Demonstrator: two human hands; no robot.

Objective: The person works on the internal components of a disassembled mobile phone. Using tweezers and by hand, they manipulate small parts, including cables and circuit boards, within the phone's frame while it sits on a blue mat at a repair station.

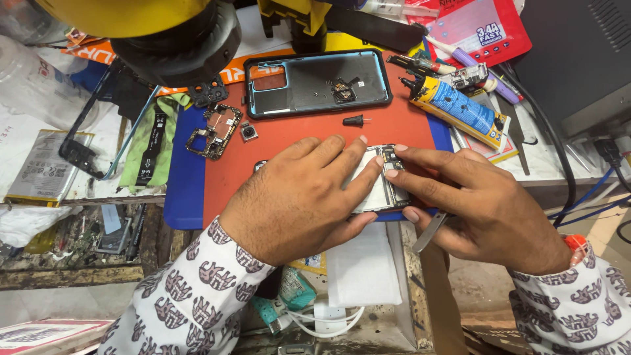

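My left hand [299,197] lies flat over an opened phone body [383,190] on the red work mat [309,135], its fingers covering most of the phone. My right hand [483,207] presses two fingertips on the phone's top right corner and keeps a pair of metal tweezers [430,231] tucked under the palm. Only the phone's right strip and camera corner show between the hands.
Behind the hands lie a black phone back cover [315,82], a circuit board [215,130], a small camera module [248,132], a black nozzle cap [355,120] and a yellow-and-blue glue tube [460,105]. A flat battery [46,169] rests far left. Cables run at right.
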